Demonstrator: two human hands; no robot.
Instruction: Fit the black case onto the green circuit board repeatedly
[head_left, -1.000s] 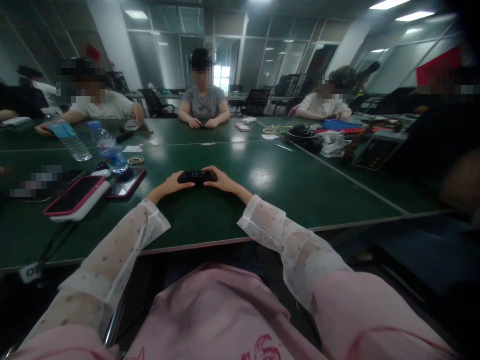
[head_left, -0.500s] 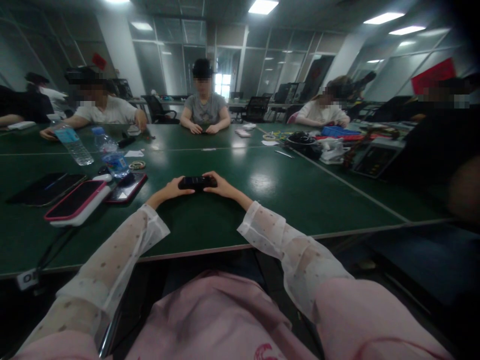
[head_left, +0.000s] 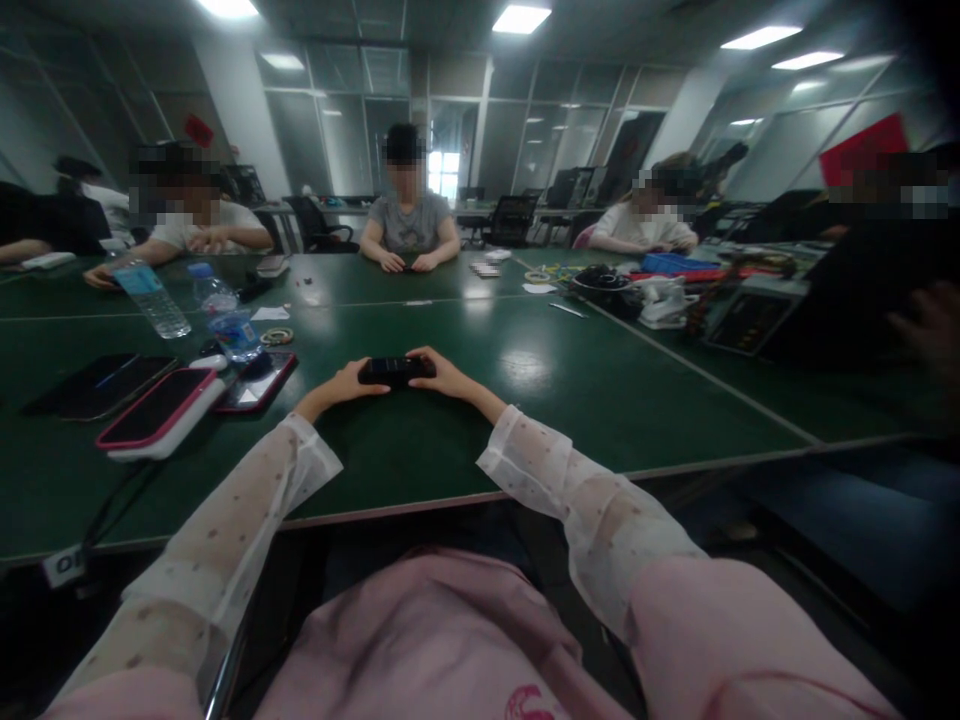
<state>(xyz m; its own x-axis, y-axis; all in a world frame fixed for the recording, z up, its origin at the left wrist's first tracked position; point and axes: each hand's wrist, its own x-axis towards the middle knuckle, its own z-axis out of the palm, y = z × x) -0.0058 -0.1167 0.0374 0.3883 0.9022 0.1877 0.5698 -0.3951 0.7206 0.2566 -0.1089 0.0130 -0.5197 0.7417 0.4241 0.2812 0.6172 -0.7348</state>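
Note:
A black phone (head_left: pixel 396 372), held sideways, rests at the middle of the green table between my hands. My left hand (head_left: pixel 354 381) is closed around its left end, with the thumb along the near edge. Around the right end my right hand (head_left: pixel 442 374) is closed in the same way. Fingers behind the phone are partly hidden. What its screen shows is too dark to read.
Left on the green table (head_left: pixel 600 410) are a pink-edged phone (head_left: pixel 159 408) on a white block, another phone (head_left: pixel 259 383), dark tablets (head_left: pixel 112 385), a tape roll (head_left: pixel 277 337) and water bottles (head_left: pixel 234 325), (head_left: pixel 154 298). A pen (head_left: pixel 568 310) and cables (head_left: pixel 606 288) lie right. Several people sit around.
My hands keep the same hold on the phone. The view has tilted slightly. At the far left, a person has drawn one hand back from the table toward the chest.

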